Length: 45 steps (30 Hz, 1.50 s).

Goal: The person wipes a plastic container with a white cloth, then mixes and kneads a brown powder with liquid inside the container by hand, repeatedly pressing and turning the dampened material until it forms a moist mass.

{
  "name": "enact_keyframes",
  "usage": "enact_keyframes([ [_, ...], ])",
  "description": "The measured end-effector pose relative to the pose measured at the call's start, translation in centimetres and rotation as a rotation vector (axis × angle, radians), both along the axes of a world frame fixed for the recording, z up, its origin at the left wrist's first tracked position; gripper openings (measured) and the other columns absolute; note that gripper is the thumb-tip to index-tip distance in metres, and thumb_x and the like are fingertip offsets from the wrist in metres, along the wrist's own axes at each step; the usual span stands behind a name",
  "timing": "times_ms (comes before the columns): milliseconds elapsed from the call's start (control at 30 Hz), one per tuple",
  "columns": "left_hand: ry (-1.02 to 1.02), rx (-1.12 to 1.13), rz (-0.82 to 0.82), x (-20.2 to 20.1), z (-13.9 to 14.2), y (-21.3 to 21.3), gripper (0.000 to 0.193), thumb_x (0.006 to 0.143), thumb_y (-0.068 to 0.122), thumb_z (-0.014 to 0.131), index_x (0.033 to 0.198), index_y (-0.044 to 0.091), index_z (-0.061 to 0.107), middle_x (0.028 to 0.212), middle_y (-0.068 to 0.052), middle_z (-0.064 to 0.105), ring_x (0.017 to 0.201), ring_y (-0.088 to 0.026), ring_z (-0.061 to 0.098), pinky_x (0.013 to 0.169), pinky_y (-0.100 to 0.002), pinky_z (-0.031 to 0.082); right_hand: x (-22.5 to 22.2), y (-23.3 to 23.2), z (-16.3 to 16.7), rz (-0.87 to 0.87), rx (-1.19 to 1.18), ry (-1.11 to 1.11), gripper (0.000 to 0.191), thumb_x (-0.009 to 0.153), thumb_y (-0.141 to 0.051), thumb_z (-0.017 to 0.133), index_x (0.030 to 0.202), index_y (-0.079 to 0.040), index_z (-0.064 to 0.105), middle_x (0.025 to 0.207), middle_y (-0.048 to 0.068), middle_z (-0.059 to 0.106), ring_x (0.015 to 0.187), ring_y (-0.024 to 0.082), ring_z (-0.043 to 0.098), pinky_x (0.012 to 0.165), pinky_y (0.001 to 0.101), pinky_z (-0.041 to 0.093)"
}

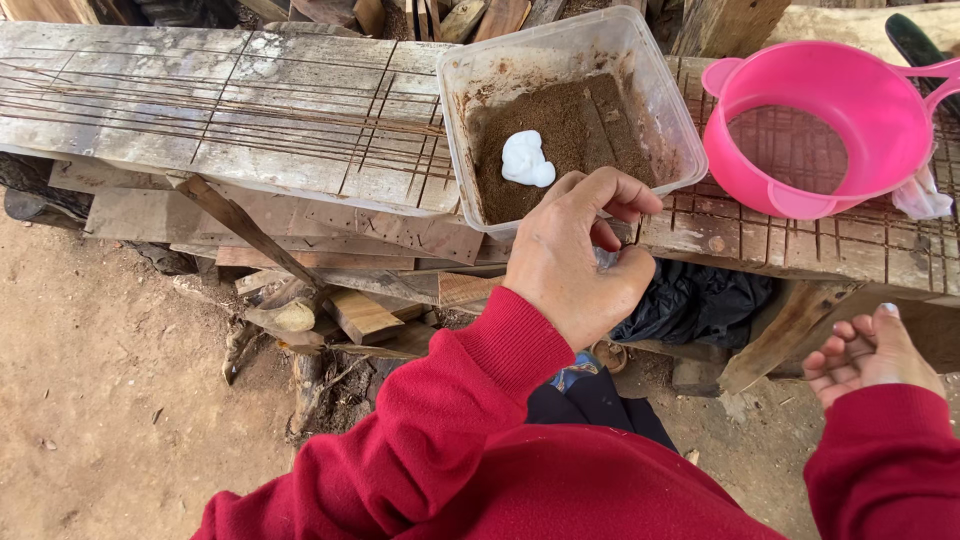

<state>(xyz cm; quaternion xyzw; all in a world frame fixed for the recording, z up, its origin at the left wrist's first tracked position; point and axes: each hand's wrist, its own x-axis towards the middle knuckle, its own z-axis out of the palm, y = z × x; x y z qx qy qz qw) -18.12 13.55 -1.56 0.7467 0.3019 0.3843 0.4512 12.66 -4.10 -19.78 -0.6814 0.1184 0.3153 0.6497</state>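
**White paste dropped onto brown powder at a rough timber bench**

A small clear wrapper or bag (pixel 607 258) is pinched between the curled fingers and thumb of the left hand (pixel 575 255), which is held just at the near rim of a clear plastic tub (pixel 658 110); what the wrapper contains cannot be made out. The tub is set on a weathered plank bench (pixel 220 100) overlaid with rusted wire mesh (pixel 840 235). A layer of brown powder (pixel 580 135) is spread across the tub's floor, and a blob of white paste (pixel 526 160) is seen lying on the powder toward its left side.

The right hand (pixel 865 355) is held well apart, low at the right, palm up and fingers loosely spread, with nothing in it. Both arms are covered by red sleeves (pixel 450 440).

To the right of the tub, a pink plastic sieve (pixel 815 125) is rested on the mesh, with a crumpled white scrap (pixel 922 195) touching its right side. A dark cloth (pixel 695 300) is draped below the bench edge, and offcuts of wood (pixel 350 315) are piled on the dirt ground (pixel 100 400) beneath.
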Motion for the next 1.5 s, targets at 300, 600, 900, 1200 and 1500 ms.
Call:
enact_keyframes([
  [300, 0.007, -0.014, 0.014, 0.0, -0.1, -0.9, 0.028, 0.076, 0.005, 0.066, 0.104, 0.007, 0.068, 0.101, -0.009, 0.065, 0.082, -0.017, 0.065, 0.076, -0.028, 0.057, 0.5, 1.6, -4.4, 0.063, -0.223, -0.423, 0.03, 0.109, -0.039, 0.063, 0.107, -0.009, 0.063, 0.085, -0.004, 0.065, 0.067, 0.004, 0.062, 0.054, 0.0236, 0.054],
  [600, 0.003, 0.029, 0.037, 0.2, -0.1, -1.0, 0.03, 0.075, 0.003, 0.064, 0.104, 0.008, 0.068, 0.102, -0.008, 0.065, 0.084, -0.016, 0.066, 0.077, -0.029, 0.057, 2.0, -2.3, -6.6, 0.304, -0.617, -1.428, 0.034, 0.105, -0.029, 0.076, 0.107, 0.002, 0.062, 0.094, 0.01, 0.07, 0.079, 0.02, 0.066, 0.072, 0.0371, 0.055],
  [900, 0.029, -0.002, 0.025, 1.3, 0.1, -0.9, 0.03, 0.074, 0.005, 0.067, 0.104, 0.009, 0.069, 0.1, -0.007, 0.064, 0.077, -0.016, 0.062, 0.073, -0.029, 0.056, -1.1, -2.5, -0.6, 0.483, -0.627, -1.082, 0.061, 0.093, -0.044, 0.088, 0.115, 0.003, 0.056, 0.097, 0.015, 0.066, 0.081, 0.025, 0.065, 0.071, 0.0403, 0.056],
  [1200, 0.001, 0.016, 0.008, 1.6, 0.0, -1.4, 0.03, 0.075, 0.005, 0.067, 0.105, 0.008, 0.068, 0.099, -0.006, 0.065, 0.078, -0.016, 0.062, 0.074, -0.028, 0.057, -5.8, 1.7, -2.8, 0.065, 0.22, 0.4, 0.058, 0.093, -0.046, 0.077, 0.128, -0.005, 0.054, 0.105, 0.011, 0.066, 0.089, 0.022, 0.064, 0.078, 0.0391, 0.058],
  [1500, -0.024, 0.07, 0.029, 0.6, 0.3, -1.2, 0.028, 0.077, 0.004, 0.068, 0.105, 0.008, 0.068, 0.099, -0.006, 0.065, 0.078, -0.014, 0.062, 0.074, -0.027, 0.056, -5.6, 3.0, -1.4, 0.102, 0.293, 0.461, 0.05, 0.096, -0.033, 0.065, 0.136, -0.005, 0.054, 0.108, 0.01, 0.072, 0.089, 0.018, 0.067, 0.082, 0.0356, 0.059],
])
